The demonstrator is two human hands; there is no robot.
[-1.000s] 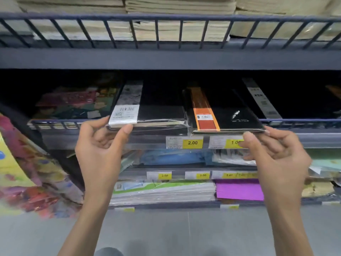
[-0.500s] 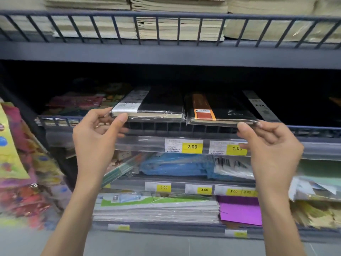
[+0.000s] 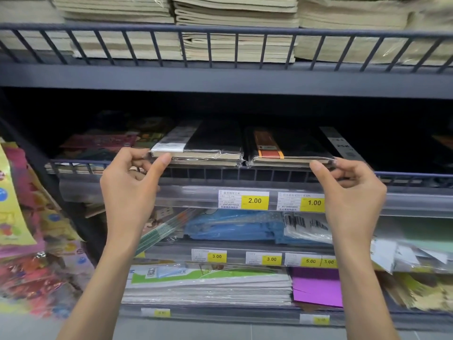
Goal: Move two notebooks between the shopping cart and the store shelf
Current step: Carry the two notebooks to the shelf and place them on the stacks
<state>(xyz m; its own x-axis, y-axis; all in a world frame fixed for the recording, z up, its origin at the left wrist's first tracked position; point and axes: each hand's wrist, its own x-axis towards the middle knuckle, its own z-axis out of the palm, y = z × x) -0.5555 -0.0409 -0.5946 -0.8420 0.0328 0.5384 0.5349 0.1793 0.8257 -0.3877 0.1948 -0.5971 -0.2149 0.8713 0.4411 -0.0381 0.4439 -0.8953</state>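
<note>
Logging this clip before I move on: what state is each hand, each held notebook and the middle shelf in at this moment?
Left hand: pinching the near left corner of the white-banded notebook.
Right hand: pinching the near right corner of the orange-banded notebook.
White-banded notebook: wrapped in plastic, lying flat, level with the shelf rail.
Orange-banded notebook: wrapped in plastic, flat, right beside the other.
Middle shelf: stocked, low wire rail along its front.

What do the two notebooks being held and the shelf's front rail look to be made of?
Left notebook: matte black cover, cream paper edge, in glossy clear film, judging by the wrinkled glare. Right notebook: the same, with an orange band that is probably paper. Front rail: likely painted metal wire, dark blue-grey and matte.
</note>
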